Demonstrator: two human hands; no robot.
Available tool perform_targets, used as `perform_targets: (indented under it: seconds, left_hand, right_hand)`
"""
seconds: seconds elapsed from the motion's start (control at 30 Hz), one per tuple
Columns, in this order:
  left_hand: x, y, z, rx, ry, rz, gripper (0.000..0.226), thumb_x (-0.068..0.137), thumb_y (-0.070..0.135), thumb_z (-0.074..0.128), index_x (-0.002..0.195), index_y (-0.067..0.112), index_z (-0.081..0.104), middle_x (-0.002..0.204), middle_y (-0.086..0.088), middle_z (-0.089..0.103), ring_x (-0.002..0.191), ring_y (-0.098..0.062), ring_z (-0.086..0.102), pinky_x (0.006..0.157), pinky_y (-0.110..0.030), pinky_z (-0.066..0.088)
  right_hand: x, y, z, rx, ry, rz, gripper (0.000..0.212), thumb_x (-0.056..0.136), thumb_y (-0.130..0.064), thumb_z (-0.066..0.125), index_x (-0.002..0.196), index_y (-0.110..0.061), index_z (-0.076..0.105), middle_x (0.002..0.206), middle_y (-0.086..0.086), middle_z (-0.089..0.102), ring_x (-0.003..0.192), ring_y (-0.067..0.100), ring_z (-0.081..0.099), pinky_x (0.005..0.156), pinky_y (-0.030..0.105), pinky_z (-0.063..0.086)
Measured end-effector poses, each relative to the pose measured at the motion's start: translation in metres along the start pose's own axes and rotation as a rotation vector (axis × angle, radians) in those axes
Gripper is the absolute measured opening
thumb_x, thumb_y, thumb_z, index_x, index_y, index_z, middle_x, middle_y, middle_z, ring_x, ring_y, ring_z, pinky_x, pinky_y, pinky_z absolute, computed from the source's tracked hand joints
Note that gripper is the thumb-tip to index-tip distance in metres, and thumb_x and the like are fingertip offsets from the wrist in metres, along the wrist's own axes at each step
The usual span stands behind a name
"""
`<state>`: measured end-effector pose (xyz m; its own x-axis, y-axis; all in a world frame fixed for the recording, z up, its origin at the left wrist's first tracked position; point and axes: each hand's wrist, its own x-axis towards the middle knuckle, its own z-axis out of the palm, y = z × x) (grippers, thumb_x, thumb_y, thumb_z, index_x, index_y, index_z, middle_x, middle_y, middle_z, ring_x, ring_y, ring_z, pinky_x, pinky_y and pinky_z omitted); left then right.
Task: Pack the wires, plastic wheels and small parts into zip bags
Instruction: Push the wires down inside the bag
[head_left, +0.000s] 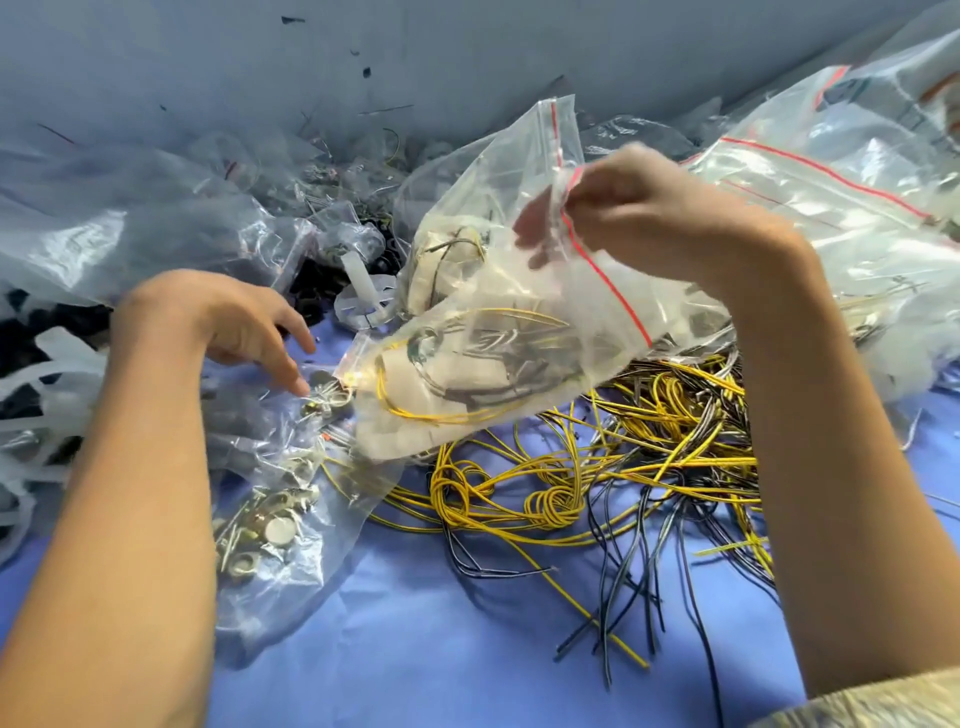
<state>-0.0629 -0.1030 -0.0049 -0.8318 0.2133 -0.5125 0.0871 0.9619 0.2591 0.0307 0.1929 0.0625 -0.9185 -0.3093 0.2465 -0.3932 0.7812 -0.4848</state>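
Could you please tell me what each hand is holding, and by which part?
The right hand pinches the zip bag at its red-striped mouth edge; the left hand holds nothing.

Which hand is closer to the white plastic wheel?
Left. The left hand is just left of the white plastic wheel. The right hand is farther right, pinching a zip bag.

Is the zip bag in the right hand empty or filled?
Partly filled: the clear zip bag, held at its red-striped edge by the right hand, shows yellow wires and pale pieces inside.
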Motion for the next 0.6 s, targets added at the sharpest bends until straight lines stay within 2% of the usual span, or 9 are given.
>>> perform_targets:
  seconds: [0.07,0.13,0.2,0.27,0.33,0.4,0.47,0.5,0.6]
  left_hand:
    - [0.001,0.006,0.004,0.046,-0.013,-0.018,0.033,0.067,0.024,0.084,0.095,0.016,0.068,0.077,-0.005,0.059,0.046,-0.010,0.045,0.041,-0.016,0.031]
    - [-0.001,0.013,0.004,0.078,-0.039,0.009,0.027,0.071,0.024,0.081,0.090,0.008,0.071,0.069,-0.008,0.055,0.052,-0.015,0.042,0.046,-0.021,0.030]
    - [-0.009,0.018,-0.001,0.088,-0.035,0.042,0.021,0.076,0.023,0.077,0.084,0.006,0.071,0.063,-0.006,0.052,0.054,-0.018,0.038,0.049,-0.024,0.027]
    - [-0.023,0.023,-0.010,0.122,-0.002,0.085,0.020,0.076,0.031,0.076,0.079,0.012,0.071,0.062,-0.007,0.053,0.056,-0.020,0.039,0.053,-0.026,0.030]
    - [-0.039,0.028,-0.021,0.159,0.070,0.128,0.028,0.070,0.050,0.074,0.077,0.023,0.073,0.074,-0.006,0.068,0.065,-0.022,0.054,0.065,-0.031,0.043]
    - [-0.055,0.034,-0.031,0.174,0.183,0.167,0.043,0.055,0.075,0.067,0.073,0.036,0.073,0.077,0.010,0.071,0.076,-0.015,0.065,0.078,-0.034,0.051]
    - [-0.068,0.036,-0.036,0.169,0.268,0.254,0.067,0.035,0.096,0.054,0.073,0.043,0.070,0.070,0.019,0.068,0.076,-0.007,0.062,0.078,-0.032,0.049]
    - [-0.071,0.035,-0.038,0.157,0.318,0.312,0.073,0.030,0.099,0.048,0.075,0.045,0.068,0.068,0.021,0.066,0.075,-0.008,0.061,0.077,-0.033,0.047]
    - [-0.073,0.032,-0.044,0.067,0.523,0.513,0.051,0.055,0.084,0.052,0.084,0.045,0.068,0.071,0.020,0.068,0.072,-0.006,0.063,0.065,-0.032,0.048]
  right_hand:
    - [0.002,-0.010,0.003,0.182,0.192,-0.012,0.026,0.079,-0.010,0.041,0.081,0.010,0.058,0.091,0.037,0.060,0.089,0.050,0.059,0.074,0.051,0.052]
    - [0.001,-0.021,0.008,0.386,0.242,-0.017,0.017,0.087,-0.010,0.042,0.074,-0.001,0.050,0.084,0.030,0.056,0.082,0.046,0.060,0.064,0.037,0.052]
    - [-0.001,-0.026,0.008,0.504,0.240,-0.035,0.018,0.099,-0.018,0.044,0.083,-0.009,0.044,0.081,0.017,0.055,0.074,0.034,0.062,0.065,0.028,0.050]
    - [-0.002,-0.026,0.011,0.342,0.207,-0.054,0.016,0.097,-0.028,0.049,0.101,-0.014,0.041,0.077,0.001,0.059,0.071,0.019,0.063,0.072,0.024,0.048]
    - [-0.003,-0.025,0.014,0.157,0.174,-0.077,0.036,0.094,-0.026,0.055,0.124,-0.021,0.037,0.079,-0.009,0.061,0.068,0.014,0.061,0.070,0.015,0.043]
    - [-0.002,-0.024,0.017,0.069,0.173,-0.083,0.052,0.092,-0.022,0.055,0.139,-0.029,0.034,0.083,-0.015,0.060,0.067,0.011,0.059,0.064,0.007,0.039]
    - [0.001,-0.022,0.021,0.020,0.140,-0.053,0.047,0.093,-0.020,0.054,0.137,-0.031,0.043,0.089,-0.016,0.063,0.071,0.007,0.063,0.058,0.002,0.035]
    - [0.002,-0.021,0.022,0.004,0.106,-0.027,0.040,0.093,-0.019,0.054,0.131,-0.030,0.051,0.095,-0.013,0.065,0.078,0.008,0.066,0.056,0.002,0.036]
    - [0.004,-0.016,0.026,-0.082,-0.007,0.014,0.033,0.091,-0.010,0.054,0.119,-0.027,0.064,0.104,-0.004,0.067,0.085,0.011,0.067,0.057,0.003,0.039]
